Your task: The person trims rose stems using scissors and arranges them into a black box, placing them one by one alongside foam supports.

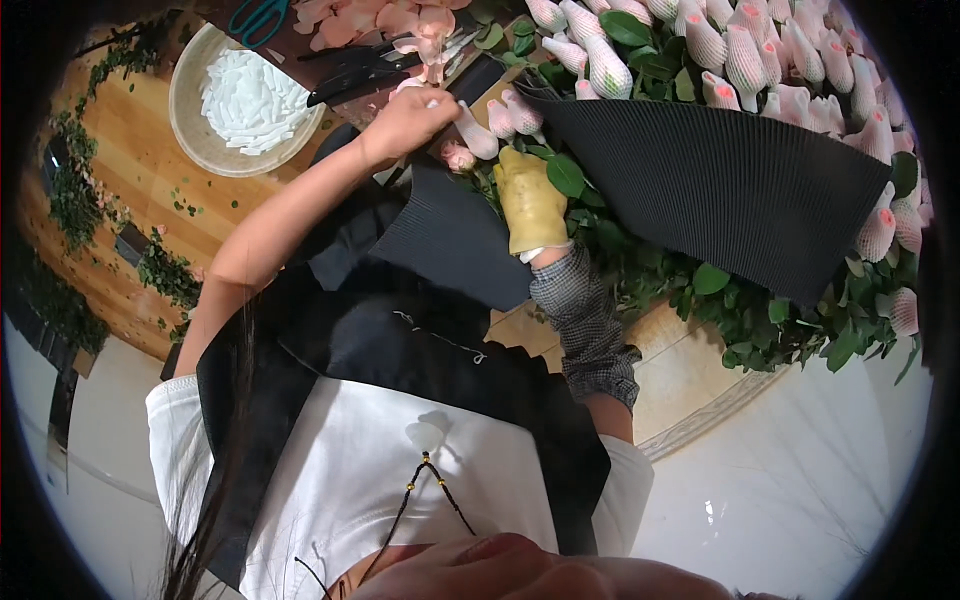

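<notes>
My bare left hand [412,122] is closed, its fingertips pinching the end of a white foam net sleeve [476,134] that covers a rose head. Just below that sleeve shows an uncovered pink rose [458,156]. My right hand [532,200], in a yellow glove with a checked sleeve above the wrist, is wrapped round leafy rose stems [486,186] close under the blooms; its fingertips are partly hidden. More netted rose heads [512,114] stand right beside my two hands.
Black corrugated sheets [715,185] [450,240] lie around the stems. A large pile of netted roses [745,60] fills the far right. A round bowl [185,125] of white net sleeves stands at left. Pink petals [345,22], black-handled cutters [350,75] and teal-handled scissors [258,18] lie at the far side.
</notes>
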`<state>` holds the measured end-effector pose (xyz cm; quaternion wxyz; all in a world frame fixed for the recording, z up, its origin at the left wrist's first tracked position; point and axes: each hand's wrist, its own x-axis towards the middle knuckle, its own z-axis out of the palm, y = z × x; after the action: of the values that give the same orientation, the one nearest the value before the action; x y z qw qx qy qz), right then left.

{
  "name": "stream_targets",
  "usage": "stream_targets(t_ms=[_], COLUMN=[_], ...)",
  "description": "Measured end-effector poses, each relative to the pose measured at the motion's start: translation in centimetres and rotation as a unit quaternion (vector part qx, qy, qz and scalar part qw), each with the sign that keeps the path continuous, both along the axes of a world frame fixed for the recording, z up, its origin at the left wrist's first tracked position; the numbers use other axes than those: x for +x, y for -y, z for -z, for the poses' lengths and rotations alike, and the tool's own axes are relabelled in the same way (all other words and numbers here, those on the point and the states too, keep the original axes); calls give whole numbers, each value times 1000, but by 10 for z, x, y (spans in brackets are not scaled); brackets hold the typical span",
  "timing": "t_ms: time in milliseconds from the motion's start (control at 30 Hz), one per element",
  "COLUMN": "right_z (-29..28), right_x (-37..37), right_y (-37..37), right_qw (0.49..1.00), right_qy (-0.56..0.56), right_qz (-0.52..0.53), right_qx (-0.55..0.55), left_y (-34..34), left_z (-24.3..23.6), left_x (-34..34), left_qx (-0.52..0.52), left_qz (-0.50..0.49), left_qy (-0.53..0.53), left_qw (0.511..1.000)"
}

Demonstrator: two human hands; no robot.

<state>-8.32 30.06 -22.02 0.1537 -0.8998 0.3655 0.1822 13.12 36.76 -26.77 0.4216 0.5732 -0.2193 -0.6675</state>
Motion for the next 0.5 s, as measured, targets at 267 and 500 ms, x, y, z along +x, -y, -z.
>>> stream_targets(t_ms=[267, 500], right_z=[-56, 13], right_x=[5, -11], right_y=[11, 16], right_qw=[991, 982], right_qy=[113, 11], right_qz=[42, -67], right_qx=[-50, -176], left_y=[-2, 32], left_z=[-8, -5], left_x=[51, -18], left_qx=[-136, -263], left_qz=[23, 140], left_qy=[197, 396], left_qw=[971, 869])
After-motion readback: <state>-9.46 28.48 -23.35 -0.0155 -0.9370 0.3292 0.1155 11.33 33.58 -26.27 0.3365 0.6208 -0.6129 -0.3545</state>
